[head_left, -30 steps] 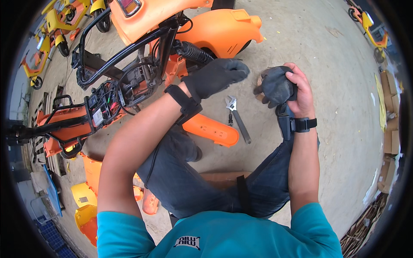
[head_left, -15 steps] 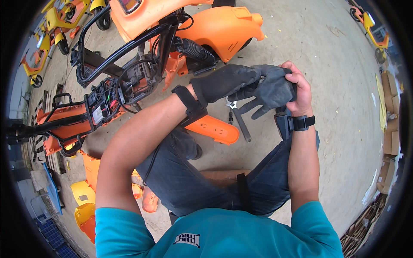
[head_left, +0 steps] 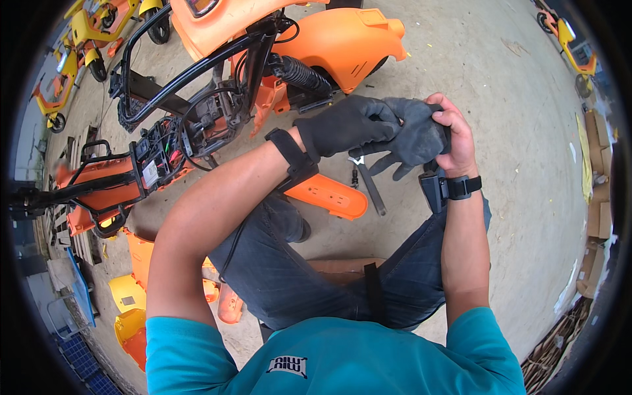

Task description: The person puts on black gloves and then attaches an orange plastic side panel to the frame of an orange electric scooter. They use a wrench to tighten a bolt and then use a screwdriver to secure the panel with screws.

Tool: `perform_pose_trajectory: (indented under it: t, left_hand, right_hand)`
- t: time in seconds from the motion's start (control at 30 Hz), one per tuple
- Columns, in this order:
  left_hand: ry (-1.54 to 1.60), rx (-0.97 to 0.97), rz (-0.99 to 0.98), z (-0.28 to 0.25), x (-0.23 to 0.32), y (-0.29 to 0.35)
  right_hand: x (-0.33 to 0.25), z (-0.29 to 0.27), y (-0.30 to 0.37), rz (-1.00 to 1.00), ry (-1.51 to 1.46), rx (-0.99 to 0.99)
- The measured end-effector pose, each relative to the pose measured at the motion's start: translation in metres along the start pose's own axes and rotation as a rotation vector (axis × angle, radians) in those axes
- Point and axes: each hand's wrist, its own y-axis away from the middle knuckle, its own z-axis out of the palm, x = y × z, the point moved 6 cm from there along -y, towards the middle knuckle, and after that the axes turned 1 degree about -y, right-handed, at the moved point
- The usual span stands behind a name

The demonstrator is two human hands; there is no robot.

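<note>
My left hand (head_left: pixel 349 125) wears a dark work glove, and its fingers pinch one side of a loose black-grey glove (head_left: pixel 421 135). On the other side my bare right hand (head_left: pixel 457 135) holds that glove, thumb and fingers closed on its edge. The loose glove hangs between both hands with its empty fingers pointing down and left. Beneath it on the floor lie an adjustable wrench (head_left: pixel 372 187) with a dark handle and a small black part (head_left: pixel 355 176). An orange plastic panel (head_left: pixel 329 197) lies left of the wrench, partly behind my left forearm.
A partly stripped scooter with a black frame (head_left: pixel 178 85) and an orange rear fender (head_left: pixel 345 49) stands at the left and ahead. Yellow and orange panels (head_left: pixel 131 296) lie on the floor at left. Further scooters (head_left: pixel 92 33) stand far left; cardboard boxes (head_left: pixel 598 191) line the right.
My left hand's fingers have curled and shifted slightly on the loose glove, whose hanging fingers have swung a little. My right hand keeps its hold.
</note>
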Motion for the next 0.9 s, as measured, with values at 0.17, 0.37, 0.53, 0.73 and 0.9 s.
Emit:
perform_pose_trajectory:
  t: [0.17,0.37,0.53,0.73,0.9]
  left_hand:
    - [-0.035,-0.064,0.064,0.002,-0.002,-0.001]
    - [-0.123,-0.013,0.094,0.007,0.008,0.001]
    - [-0.398,0.126,0.341,-0.005,0.001,-0.003]
    - [-0.213,0.219,0.076,-0.02,-0.007,-0.001]
    - [-0.174,0.32,0.011,-0.05,-0.028,-0.004]
  right_hand:
    - [0.004,-0.004,-0.002,0.011,-0.013,-0.002]
    - [0.002,-0.005,-0.001,0.006,-0.023,0.071]
    - [0.005,-0.004,-0.002,0.018,0.009,0.052]
    - [-0.005,-0.01,0.0,-0.044,0.01,0.128]
    - [-0.012,-0.015,-0.002,-0.079,0.05,0.099]
